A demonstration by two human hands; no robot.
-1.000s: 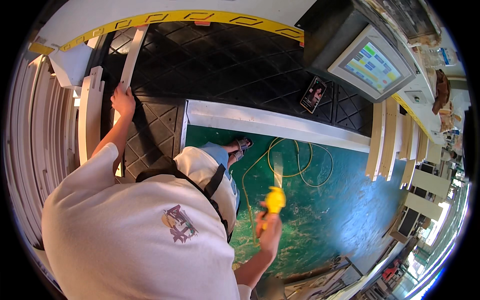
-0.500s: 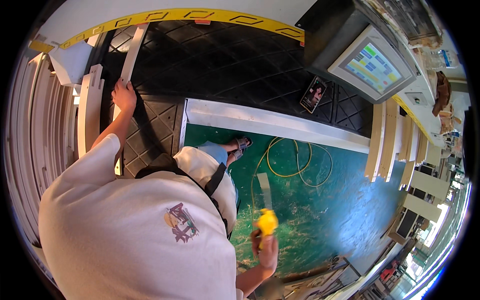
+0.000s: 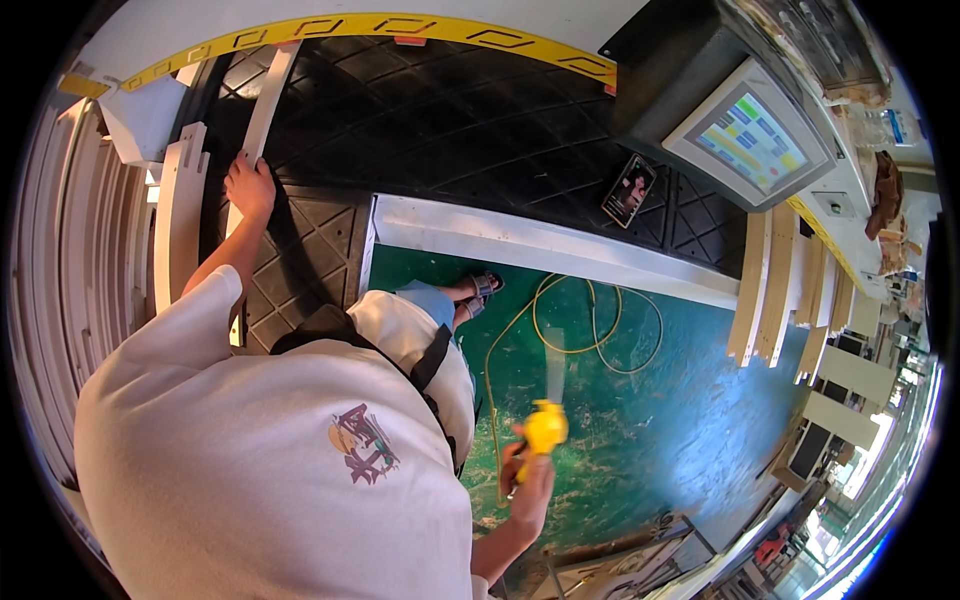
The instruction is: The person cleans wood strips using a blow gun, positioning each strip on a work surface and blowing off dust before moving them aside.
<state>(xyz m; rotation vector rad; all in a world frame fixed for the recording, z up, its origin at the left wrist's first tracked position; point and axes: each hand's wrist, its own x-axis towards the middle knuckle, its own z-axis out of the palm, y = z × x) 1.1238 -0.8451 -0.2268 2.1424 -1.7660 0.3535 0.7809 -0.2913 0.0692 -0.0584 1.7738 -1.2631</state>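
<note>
On the black ribbed bed (image 3: 400, 120), my left hand (image 3: 250, 187) is wrapped over a long pale wooden strip (image 3: 266, 105), gripping it about midway along. The strip's lower part runs under my forearm. My right hand (image 3: 530, 480) is raised over the green floor, closed round a yellow air blow gun (image 3: 545, 427). Its pale nozzle (image 3: 555, 365) points away from me and is smeared by motion. A thin yellow hose (image 3: 487, 380) runs down to the gun.
Beside the strip stand pale notched wooden pieces (image 3: 180, 220), with more stacked boards (image 3: 70, 280) at far left. A control screen (image 3: 755, 140) hangs at upper right, near a phone-like object (image 3: 630, 190). Wooden boards (image 3: 760, 290) stick out at right. Hose loops (image 3: 590, 350) lie on the floor.
My right hand has moved the blow gun slightly up and to the right, and its nozzle has swung more upright. My left hand stays on the strip.
</note>
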